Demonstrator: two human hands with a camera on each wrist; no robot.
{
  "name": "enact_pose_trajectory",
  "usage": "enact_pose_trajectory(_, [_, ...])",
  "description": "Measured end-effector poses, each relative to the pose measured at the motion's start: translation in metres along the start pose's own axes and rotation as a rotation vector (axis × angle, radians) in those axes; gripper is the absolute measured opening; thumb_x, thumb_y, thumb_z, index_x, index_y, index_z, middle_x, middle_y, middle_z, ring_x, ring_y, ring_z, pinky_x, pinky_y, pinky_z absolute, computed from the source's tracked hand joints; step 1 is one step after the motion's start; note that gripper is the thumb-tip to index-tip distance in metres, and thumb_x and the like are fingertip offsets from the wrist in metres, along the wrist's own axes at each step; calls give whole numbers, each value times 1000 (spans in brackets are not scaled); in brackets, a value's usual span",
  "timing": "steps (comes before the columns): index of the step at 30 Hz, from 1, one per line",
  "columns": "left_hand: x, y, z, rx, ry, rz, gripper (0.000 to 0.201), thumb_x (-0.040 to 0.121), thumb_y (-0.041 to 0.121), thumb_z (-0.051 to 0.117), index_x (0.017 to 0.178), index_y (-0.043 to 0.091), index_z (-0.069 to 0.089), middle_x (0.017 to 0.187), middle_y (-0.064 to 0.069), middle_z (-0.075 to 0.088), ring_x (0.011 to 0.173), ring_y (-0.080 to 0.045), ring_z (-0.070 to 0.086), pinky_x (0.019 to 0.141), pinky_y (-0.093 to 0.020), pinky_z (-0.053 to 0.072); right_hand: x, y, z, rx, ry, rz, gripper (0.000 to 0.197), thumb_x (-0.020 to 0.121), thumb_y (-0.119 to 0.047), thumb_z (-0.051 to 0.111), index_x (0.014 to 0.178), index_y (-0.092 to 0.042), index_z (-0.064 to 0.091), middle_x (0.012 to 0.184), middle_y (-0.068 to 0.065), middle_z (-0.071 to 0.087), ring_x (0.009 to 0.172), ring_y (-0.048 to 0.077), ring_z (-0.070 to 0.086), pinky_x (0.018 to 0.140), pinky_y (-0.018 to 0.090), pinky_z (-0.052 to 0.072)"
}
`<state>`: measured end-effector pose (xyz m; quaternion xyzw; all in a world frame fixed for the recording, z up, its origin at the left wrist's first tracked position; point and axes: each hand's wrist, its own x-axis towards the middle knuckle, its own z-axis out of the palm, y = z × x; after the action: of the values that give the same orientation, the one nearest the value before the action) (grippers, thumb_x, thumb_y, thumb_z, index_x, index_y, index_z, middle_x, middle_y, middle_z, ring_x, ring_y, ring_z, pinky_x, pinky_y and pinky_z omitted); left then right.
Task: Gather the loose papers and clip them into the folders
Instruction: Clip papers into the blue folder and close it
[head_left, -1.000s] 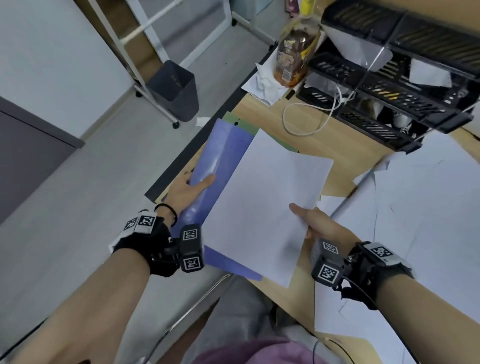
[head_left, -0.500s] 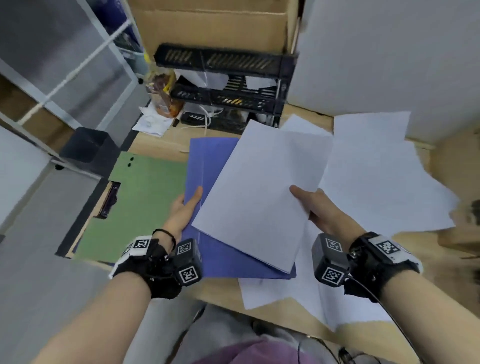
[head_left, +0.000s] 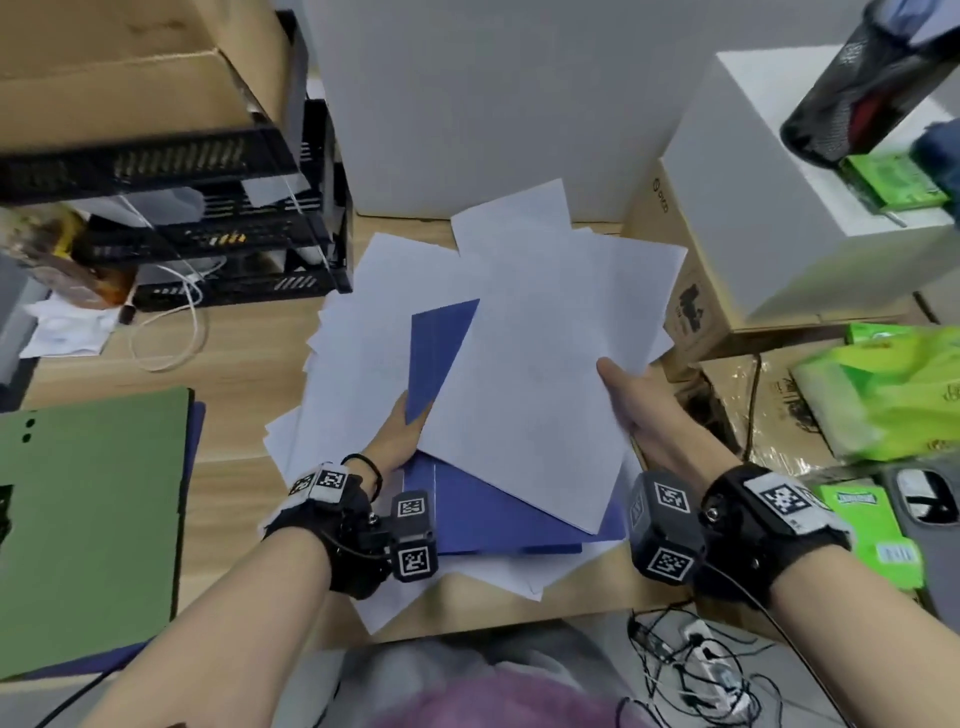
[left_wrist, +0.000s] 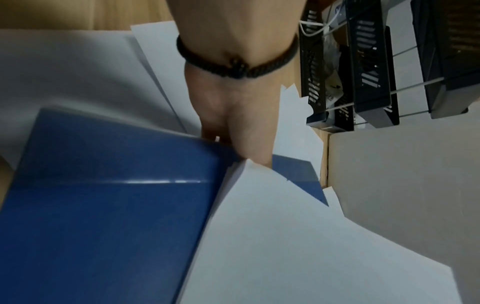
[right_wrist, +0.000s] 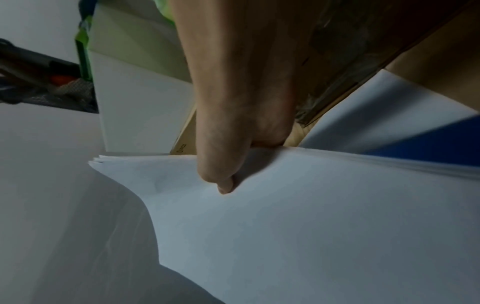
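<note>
A blue folder hangs over the desk's middle, gripped at its left edge by my left hand, thumb on top. The left wrist view shows that left hand pinching the blue folder at its edge. A stack of white sheets lies across the folder, and my right hand pinches its right edge. In the right wrist view the thumb of the right hand presses on top of the stack of sheets. Several loose papers are spread on the desk beneath.
A green folder lies at the desk's left edge. Black stacked trays and a white cable stand at the back left. Cardboard and white boxes crowd the right, with green packets and a phone beside them.
The folder and the sheets on it have been carried rightward, off the green folder and over the scattered papers. Both hands keep their hold. The view has swung right.
</note>
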<state>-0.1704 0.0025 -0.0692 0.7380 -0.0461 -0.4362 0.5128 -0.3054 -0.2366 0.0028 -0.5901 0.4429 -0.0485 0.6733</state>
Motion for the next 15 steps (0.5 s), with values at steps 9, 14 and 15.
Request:
enact_pose_trajectory(9, [-31, -5, -46, 122, -122, -43, 29, 93, 13, 57, 119, 24, 59, 103, 2, 69, 87, -12, 65, 58, -13, 49, -32, -59, 49, -183, -311, -76, 26, 98, -20, 54, 123, -15, 58, 114, 1, 71, 103, 18, 68, 92, 33, 53])
enact_pose_trajectory(14, [-66, -14, -98, 69, -77, -23, 24, 95, 12, 51, 115, 20, 63, 99, 7, 69, 78, 1, 67, 60, -11, 49, -43, -79, 105, -259, -405, -113, 22, 96, -18, 56, 118, -17, 59, 107, -1, 72, 97, 17, 69, 83, 29, 55])
enact_pose_trajectory(15, [-73, -19, -110, 35, -57, -26, 22, 97, 14, 49, 111, 21, 64, 99, 7, 70, 78, 1, 67, 63, -14, 50, -45, -79, 118, -264, -422, -117, 23, 95, -18, 57, 118, -16, 59, 107, 0, 72, 96, 18, 70, 82, 30, 55])
